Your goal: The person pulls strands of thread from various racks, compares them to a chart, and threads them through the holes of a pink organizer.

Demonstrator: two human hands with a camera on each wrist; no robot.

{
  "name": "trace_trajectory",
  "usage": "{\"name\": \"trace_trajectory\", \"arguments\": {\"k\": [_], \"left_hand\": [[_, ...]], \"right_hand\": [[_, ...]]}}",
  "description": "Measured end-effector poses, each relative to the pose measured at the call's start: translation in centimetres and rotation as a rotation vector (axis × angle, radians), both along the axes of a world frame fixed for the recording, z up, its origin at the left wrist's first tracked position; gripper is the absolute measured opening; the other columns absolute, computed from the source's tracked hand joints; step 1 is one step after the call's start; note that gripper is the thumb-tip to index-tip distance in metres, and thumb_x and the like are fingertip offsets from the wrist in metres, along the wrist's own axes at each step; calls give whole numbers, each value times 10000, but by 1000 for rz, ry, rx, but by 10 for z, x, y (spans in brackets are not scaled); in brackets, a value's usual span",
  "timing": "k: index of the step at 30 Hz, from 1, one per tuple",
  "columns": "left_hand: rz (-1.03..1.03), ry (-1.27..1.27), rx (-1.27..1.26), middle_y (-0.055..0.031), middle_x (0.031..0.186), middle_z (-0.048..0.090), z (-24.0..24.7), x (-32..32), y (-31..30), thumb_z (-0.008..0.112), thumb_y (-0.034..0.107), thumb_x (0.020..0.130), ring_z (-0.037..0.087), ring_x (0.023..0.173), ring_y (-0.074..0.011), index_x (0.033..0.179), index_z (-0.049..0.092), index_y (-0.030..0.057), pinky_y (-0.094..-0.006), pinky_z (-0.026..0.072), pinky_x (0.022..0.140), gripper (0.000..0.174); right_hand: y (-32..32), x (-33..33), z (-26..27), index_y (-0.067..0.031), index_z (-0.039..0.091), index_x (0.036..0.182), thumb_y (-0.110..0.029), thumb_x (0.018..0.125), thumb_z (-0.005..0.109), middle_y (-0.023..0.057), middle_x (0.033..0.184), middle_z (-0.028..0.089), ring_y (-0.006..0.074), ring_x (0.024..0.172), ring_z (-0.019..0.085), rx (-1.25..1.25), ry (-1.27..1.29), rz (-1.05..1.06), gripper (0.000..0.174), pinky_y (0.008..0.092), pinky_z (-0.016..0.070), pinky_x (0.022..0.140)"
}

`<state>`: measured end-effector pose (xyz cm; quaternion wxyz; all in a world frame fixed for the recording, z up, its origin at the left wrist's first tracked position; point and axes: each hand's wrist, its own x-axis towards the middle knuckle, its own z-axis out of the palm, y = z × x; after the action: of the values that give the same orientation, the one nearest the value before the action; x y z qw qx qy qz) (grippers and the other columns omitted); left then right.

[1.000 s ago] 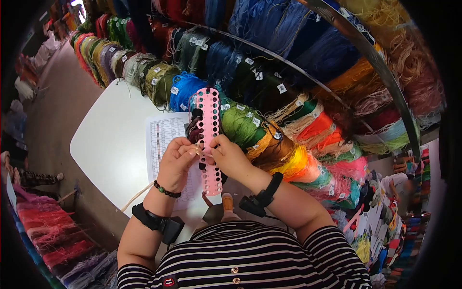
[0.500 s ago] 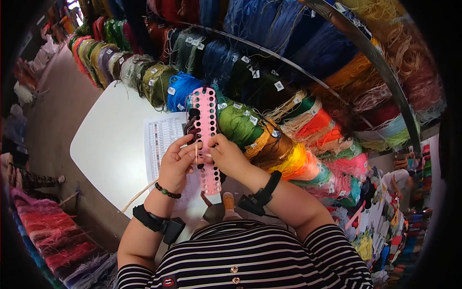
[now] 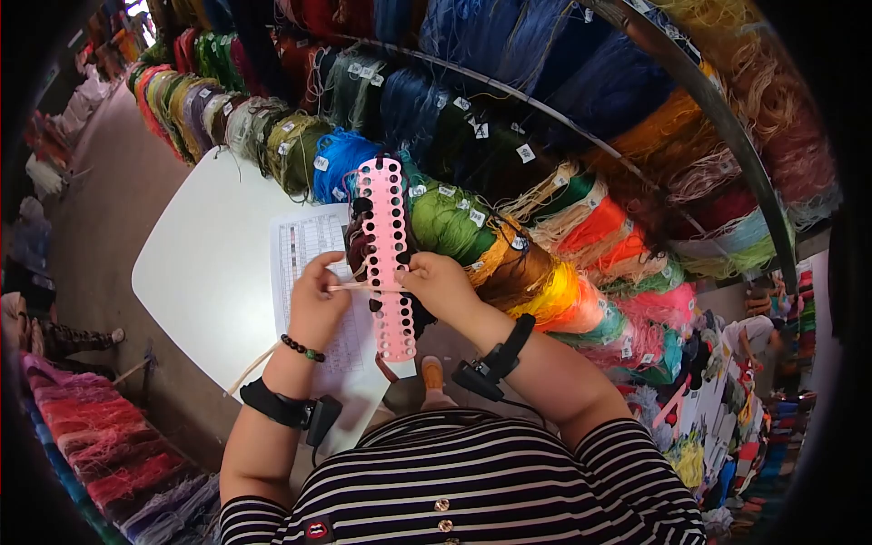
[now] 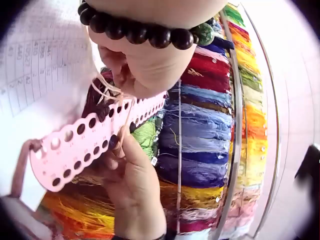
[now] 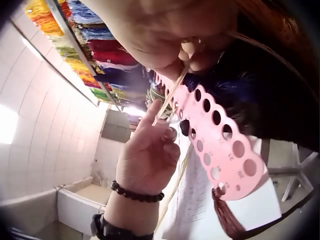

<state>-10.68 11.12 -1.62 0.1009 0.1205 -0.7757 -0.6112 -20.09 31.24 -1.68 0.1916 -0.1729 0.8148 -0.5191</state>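
A long pink thread organizer card (image 3: 386, 227) with holes and printed numbers along both edges lies in front of me. Pale cream thread (image 3: 368, 287) stretches across it between my two hands. My left hand (image 3: 316, 295), off the card's left side, pinches one end of the thread. On the card's right edge my right hand (image 3: 442, 286) pinches the thread between thumb and fingers, as the right wrist view also shows. Dark threads (image 3: 361, 238) hang knotted from the card's left holes. A brown tassel (image 5: 227, 217) is tied at the card's near end.
Beneath the hands is a white table (image 3: 200, 245) with a printed chart sheet (image 3: 289, 241). Labelled skeins hang close behind the card, among them blue (image 3: 343, 163) and green (image 3: 450, 222). A curved metal rail (image 3: 727, 109) runs at upper right.
My left hand has moved left, away from the card, drawing the thread out into a long line across it. My right hand stays by the right edge; the card has shifted slightly left.
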Motion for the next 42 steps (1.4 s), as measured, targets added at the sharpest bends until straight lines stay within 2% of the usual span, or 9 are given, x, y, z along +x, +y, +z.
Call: {"name": "trace_trajectory", "arguments": {"k": [3, 6, 12, 14, 16, 20, 23, 31, 42], "left_hand": [[228, -111, 376, 44, 722, 511, 9, 16, -18, 521, 62, 910, 489, 621, -38, 1220, 552, 40, -181, 394, 541, 312], [319, -34, 1193, 65, 779, 590, 21, 59, -56, 513, 249, 979, 546, 645, -46, 1155, 554, 114, -161, 432, 489, 226], [643, 356, 1012, 70, 739, 568, 38, 226, -172, 522, 235, 985, 525, 588, -14, 1176, 559, 74, -143, 439, 470, 253], [829, 172, 873, 68, 691, 574, 9, 291, -199, 515, 249, 988, 530, 561, -11, 1079, 613, 83, -131, 409, 448, 213], [699, -434, 484, 21, 782, 639, 20, 329, -183, 588, 257, 930, 572, 588, -68, 1087, 599, 72, -168, 419, 481, 243], [816, -621, 302, -17, 1097, 639, -30, 383, -195, 589, 240, 923, 622, 763, -120, 1229, 550, 136, -221, 467, 560, 326], [750, -244, 514, -37, 1146, 636, 24, 309, -148, 581, 250, 926, 626, 838, -132, 1284, 522, 119, -233, 478, 663, 386], [177, -331, 651, -71, 1165, 635, 45, 162, -82, 542, 203, 960, 626, 955, -152, 1273, 523, 34, -282, 510, 808, 356], [79, -421, 674, -75, 1204, 617, 20, 138, -53, 501, 153, 974, 622, 1000, -132, 1245, 541, 22, -248, 499, 828, 304]], "right_hand": [[-5, 1, 9, 6, 607, 782, -251, 824, 688, 118, 641, 599, 218, 582, 586, 90, 53, 9, 273, 350, 451, 564], [-5, 2, 6, 3, 609, 775, -244, 825, 682, 127, 631, 589, 225, 573, 579, 48, 71, -49, 262, 360, 448, 561], [4, -9, -3, -3, 582, 744, -188, 817, 684, 95, 596, 539, 192, 552, 518, 20, 29, -70, 224, 352, 416, 545], [3, -7, -4, 2, 571, 751, -186, 817, 681, 87, 601, 528, 183, 555, 507, 0, -3, -88, 227, 345, 411, 548], [1, -6, -4, 5, 562, 763, -181, 825, 671, 79, 599, 522, 165, 555, 495, -4, 2, -91, 224, 337, 410, 548], [2, -8, -6, -36, 550, 784, -155, 879, 648, -27, 631, 505, 63, 545, 466, 16, -22, -58, 181, 234, 402, 498], [2, -4, 7, -37, 549, 784, -170, 877, 658, -32, 621, 501, 56, 548, 478, -24, -85, -57, 195, 225, 416, 510], [-1, -4, 5, -2, 564, 706, -243, 871, 636, 62, 543, 513, 153, 496, 521, 56, 52, -18, 301, 323, 417, 505], [-11, 12, 8, -21, 570, 758, -253, 894, 628, 25, 565, 533, 105, 471, 533, -26, -203, -106, 275, 265, 417, 452]]}}
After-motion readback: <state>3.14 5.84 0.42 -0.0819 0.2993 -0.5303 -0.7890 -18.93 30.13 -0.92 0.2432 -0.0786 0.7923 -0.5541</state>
